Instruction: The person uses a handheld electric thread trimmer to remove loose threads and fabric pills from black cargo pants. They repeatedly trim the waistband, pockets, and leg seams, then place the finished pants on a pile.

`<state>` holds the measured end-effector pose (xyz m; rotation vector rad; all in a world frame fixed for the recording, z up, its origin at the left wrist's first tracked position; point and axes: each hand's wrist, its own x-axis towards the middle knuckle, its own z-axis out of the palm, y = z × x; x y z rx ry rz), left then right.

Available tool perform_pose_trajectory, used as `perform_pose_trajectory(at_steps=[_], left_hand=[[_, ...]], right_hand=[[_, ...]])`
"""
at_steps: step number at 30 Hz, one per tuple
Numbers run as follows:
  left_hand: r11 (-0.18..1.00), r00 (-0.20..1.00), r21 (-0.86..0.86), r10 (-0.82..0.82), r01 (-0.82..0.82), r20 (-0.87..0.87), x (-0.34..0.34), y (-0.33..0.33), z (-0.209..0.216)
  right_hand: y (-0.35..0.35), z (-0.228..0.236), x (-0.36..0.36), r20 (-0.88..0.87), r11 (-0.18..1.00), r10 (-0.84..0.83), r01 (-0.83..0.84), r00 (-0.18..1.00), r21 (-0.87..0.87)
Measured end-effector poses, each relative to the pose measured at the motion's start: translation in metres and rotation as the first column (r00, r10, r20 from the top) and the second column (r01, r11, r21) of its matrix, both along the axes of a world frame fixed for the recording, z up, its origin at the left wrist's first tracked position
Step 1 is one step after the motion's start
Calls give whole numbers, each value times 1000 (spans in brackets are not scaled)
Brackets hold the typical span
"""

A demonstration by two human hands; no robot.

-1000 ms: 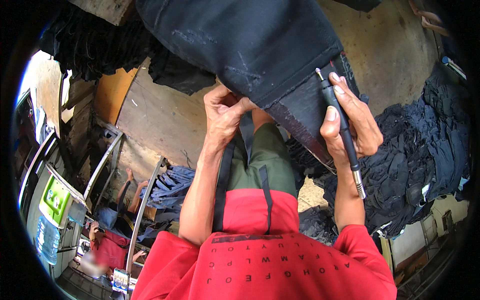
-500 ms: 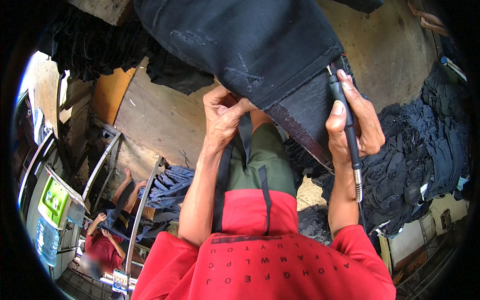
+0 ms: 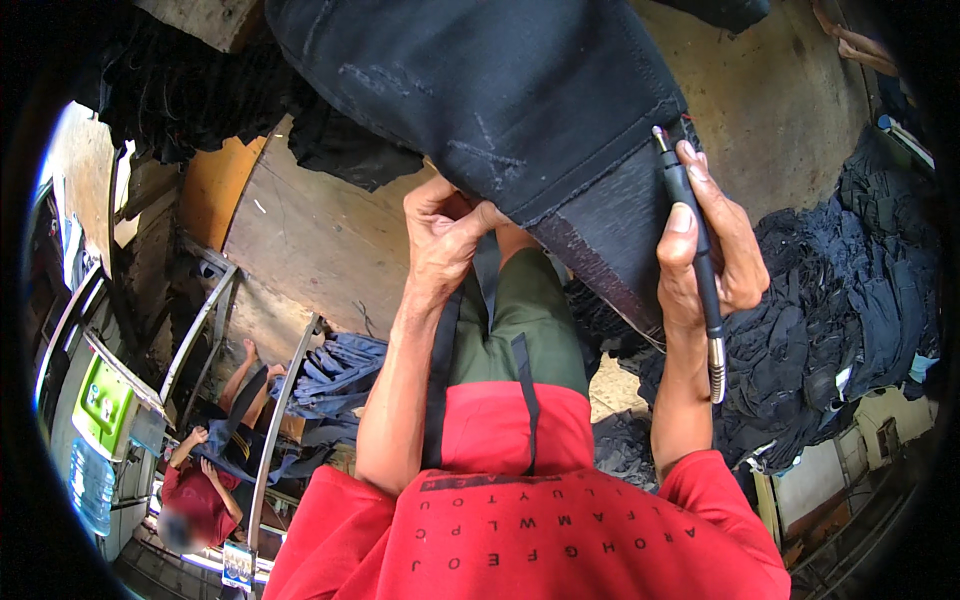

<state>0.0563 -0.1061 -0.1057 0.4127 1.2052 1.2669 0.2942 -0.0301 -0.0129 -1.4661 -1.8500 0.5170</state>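
A dark denim garment (image 3: 480, 90) with frayed, scuffed marks is pulled over a dark, worn board (image 3: 620, 220), its stitched hem crossing the board. My left hand (image 3: 442, 235) is closed in a pinch on the garment's lower left edge beside the hem; part of the fingers is hidden behind the cloth. In my right hand (image 3: 728, 245) is a slim black rotary handpiece (image 3: 706, 275) with a spring-like metal collar at its lower end. Its small metal tip points up at the right end of the hem, close to the cloth; I cannot tell whether it touches.
Heaps of dark garments lie at the right (image 3: 820, 310) and upper left (image 3: 190, 90). Blue jeans (image 3: 335, 375) are piled beside metal rails (image 3: 280, 430) at lower left. There, another person (image 3: 205, 495) in a red shirt handles cloth near a green tray (image 3: 103, 405).
Very little differs. The handpiece tip is slightly nearer the hem's right end, and both hands keep their grips.
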Motion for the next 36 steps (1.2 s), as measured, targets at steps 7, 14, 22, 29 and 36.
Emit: perform_pose_trajectory(at_steps=[7, 14, 22, 29, 36], left_hand=[[999, 997, 33, 22, -24, 68, 1, 1, 1], [999, 998, 6, 32, -33, 52, 3, 4, 5], [987, 986, -71, -147, 142, -81, -22, 2, 46], [987, 321, 80, 33, 137, -947, -94, 130, 150], [945, -75, -266, -257, 188, -964, -101, 227, 118]], right_hand=[[3, 2, -6, -41, 1000, 14, -14, 999, -4], [-1, -3, 2, -98, 998, 64, -67, 993, -22], [4, 15, 0, -543, 947, -311, 300, 780, -112], [-39, 51, -20, -556, 948, -318, 249, 768, -198], [-18, 48, -90, -364, 852, -523, 471, 771, -227]])
